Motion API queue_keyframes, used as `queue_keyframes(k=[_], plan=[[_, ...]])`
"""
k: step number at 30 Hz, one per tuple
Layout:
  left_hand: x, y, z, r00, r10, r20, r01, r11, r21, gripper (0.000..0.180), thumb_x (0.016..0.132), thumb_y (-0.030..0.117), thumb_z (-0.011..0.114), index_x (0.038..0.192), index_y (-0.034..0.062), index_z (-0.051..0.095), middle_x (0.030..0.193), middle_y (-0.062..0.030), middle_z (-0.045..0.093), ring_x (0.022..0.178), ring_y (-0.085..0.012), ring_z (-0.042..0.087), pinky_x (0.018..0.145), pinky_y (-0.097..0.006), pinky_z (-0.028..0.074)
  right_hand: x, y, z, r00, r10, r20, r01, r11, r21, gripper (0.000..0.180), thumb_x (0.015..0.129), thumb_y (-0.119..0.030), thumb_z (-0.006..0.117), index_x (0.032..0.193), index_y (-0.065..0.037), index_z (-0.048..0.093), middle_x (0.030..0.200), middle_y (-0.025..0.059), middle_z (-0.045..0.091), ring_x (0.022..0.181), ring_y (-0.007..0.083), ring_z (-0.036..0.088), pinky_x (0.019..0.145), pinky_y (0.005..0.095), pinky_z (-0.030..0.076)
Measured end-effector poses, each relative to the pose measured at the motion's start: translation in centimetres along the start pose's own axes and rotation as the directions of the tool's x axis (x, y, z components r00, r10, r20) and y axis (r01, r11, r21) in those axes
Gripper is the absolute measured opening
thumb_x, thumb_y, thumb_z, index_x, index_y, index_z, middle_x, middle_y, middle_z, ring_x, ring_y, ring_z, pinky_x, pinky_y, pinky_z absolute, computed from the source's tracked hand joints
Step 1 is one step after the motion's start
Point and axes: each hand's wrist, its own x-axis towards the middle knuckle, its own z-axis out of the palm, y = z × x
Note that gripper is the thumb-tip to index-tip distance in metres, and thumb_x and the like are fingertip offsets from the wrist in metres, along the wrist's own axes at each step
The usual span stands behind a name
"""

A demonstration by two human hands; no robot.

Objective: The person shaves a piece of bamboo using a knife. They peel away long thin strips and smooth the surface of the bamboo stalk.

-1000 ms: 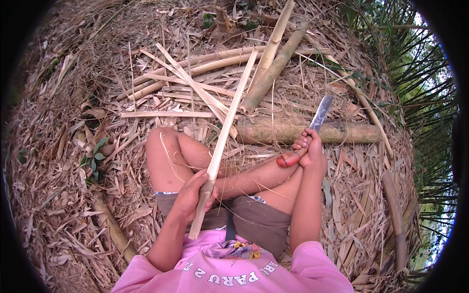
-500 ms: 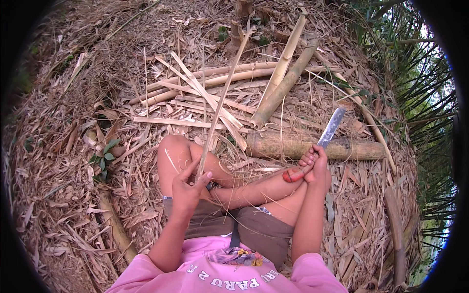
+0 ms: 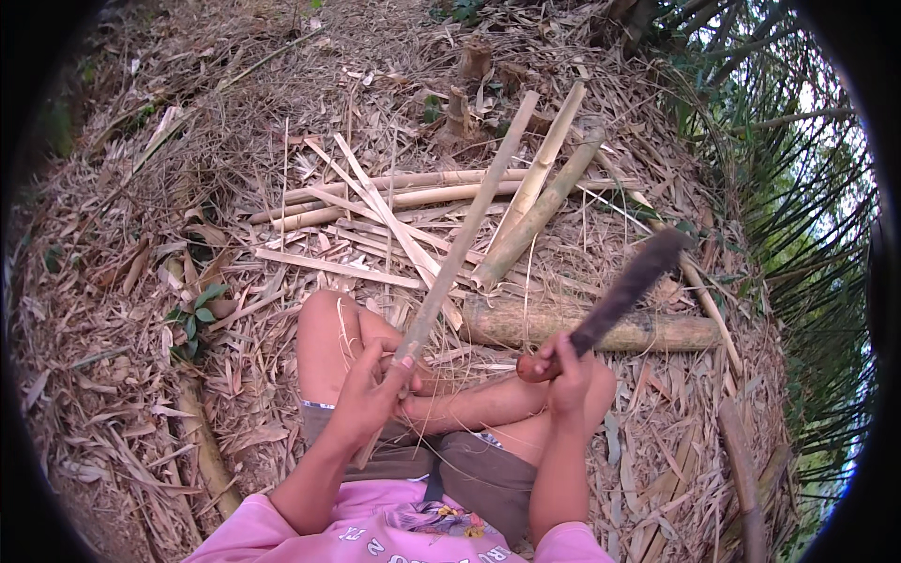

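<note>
My left hand (image 3: 371,399) is clamped around a long bamboo strip (image 3: 460,244) rising from frame centre toward the upper right; my right hand (image 3: 568,371) grips a machete (image 3: 624,286), blade blurred. Split slats (image 3: 357,211) already lie above my knee (image 3: 324,324), whole bamboo poles (image 3: 540,206) remain. Open litter lies left; a thick log (image 3: 601,328) lies close on the right.

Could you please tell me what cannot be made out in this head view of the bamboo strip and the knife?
- Knife blade: smeared by motion blur, so its edge and shape are unclear.
- Knife handle: mostly wrapped by the right hand; only a reddish end shows.
- Bamboo strip: its lower end is covered by the left hand.
- Ground near the rim: darkened by the fisheye edge.
</note>
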Motion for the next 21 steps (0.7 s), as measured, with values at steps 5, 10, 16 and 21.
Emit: queue_keyframes(k=[5, 10, 16, 21], plan=[[-0.6, 1.1, 0.5, 0.982, -0.047, 0.181, 0.066, 0.992, -0.105, 0.018, 0.104, 0.017, 0.049, 0.117, 0.004, 0.047, 0.095, -0.0124, 0.066, 0.057, -0.0124, 0.056, 0.046, -0.024, 0.042, -1.9, 0.7, 4.7, 0.97, -0.105, 0.219, 0.212, 0.807, -0.552, 0.015, 0.091, -0.01, 0.067, 0.081, 0.001, 0.064, 0.063, 0.006, 0.057, 0.054, 0.0118, 0.049, 0.05, 0.0288, 0.038], [-0.9, 1.7, 0.1, 0.955, -0.102, 0.279, 0.192, 0.929, -0.316, 0.031, 0.104, 0.018, 0.038, 0.129, 0.0024, 0.047, 0.107, -0.0157, 0.068, 0.063, -0.012, 0.057, 0.051, -0.023, 0.042, -3.4, 1.3, 6.7, 0.946, -0.093, 0.309, 0.279, 0.719, -0.637, 0.011, 0.081, -0.007, 0.074, 0.082, 0.001, 0.066, 0.064, 0.0125, 0.06, 0.055, 0.0183, 0.058, 0.054, 0.0321, 0.044], [-0.9, 0.7, 0.0, 0.959, -0.155, 0.236, 0.207, 0.955, -0.213, 0.039, 0.104, 0.019, 0.035, 0.137, 0.0015, 0.045, 0.106, -0.0111, 0.067, 0.067, -0.012, 0.058, 0.053, -0.023, 0.044, -5.0, 0.9, 6.7, 0.926, -0.125, 0.356, 0.362, 0.563, -0.743, 0.013, 0.078, -0.009, 0.074, 0.087, -0.001, 0.066, 0.071, 0.0166, 0.065, 0.063, 0.0332, 0.065, 0.059, 0.0385, 0.049], [-1.0, 0.0, 0.1, 0.959, -0.168, 0.227, 0.234, 0.923, -0.306, 0.039, 0.104, 0.018, 0.039, 0.138, 0.0004, 0.044, 0.097, -0.0058, 0.061, 0.07, -0.0111, 0.059, 0.054, -0.024, 0.046, -6.2, 1.5, 6.5, 0.925, -0.08, 0.371, 0.346, 0.583, -0.735, 0.014, 0.081, -0.01, 0.072, 0.089, -0.001, 0.066, 0.071, 0.0142, 0.064, 0.064, 0.0294, 0.061, 0.059, 0.0371, 0.048]])
